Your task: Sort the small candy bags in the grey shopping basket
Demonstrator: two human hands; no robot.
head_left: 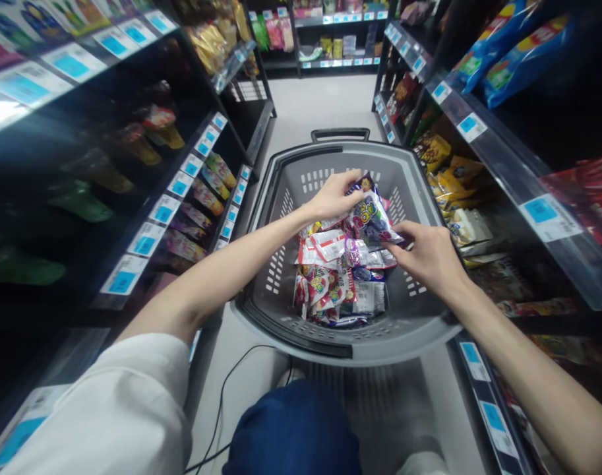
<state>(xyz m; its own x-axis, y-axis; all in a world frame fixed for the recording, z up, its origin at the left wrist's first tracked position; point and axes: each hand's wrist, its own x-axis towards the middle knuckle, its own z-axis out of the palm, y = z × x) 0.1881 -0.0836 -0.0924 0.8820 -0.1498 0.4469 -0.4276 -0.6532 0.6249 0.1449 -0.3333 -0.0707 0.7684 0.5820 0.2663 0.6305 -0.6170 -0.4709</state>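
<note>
A purple candy bag (372,218) with a grape picture is held over the basket by both hands. My left hand (336,194) grips its upper left edge, fingers closed. At its lower right corner, my right hand (424,254) pinches the bag between thumb and fingers. Beneath is a grey plastic shopping basket (275,316) with slotted walls. Inside it lie several more snack bags, among them red and white candy bags (325,287) and a silver-backed bag (368,297). The left hand's fingertips are partly hidden behind the purple bag.
Store shelves with blue price tags (145,245) line the left side. On the right, a shelf holds blue chip bags (525,59), with yellow snack bags (446,175) lower down. A black cable (221,402) trails on the pale floor near my knee (291,429).
</note>
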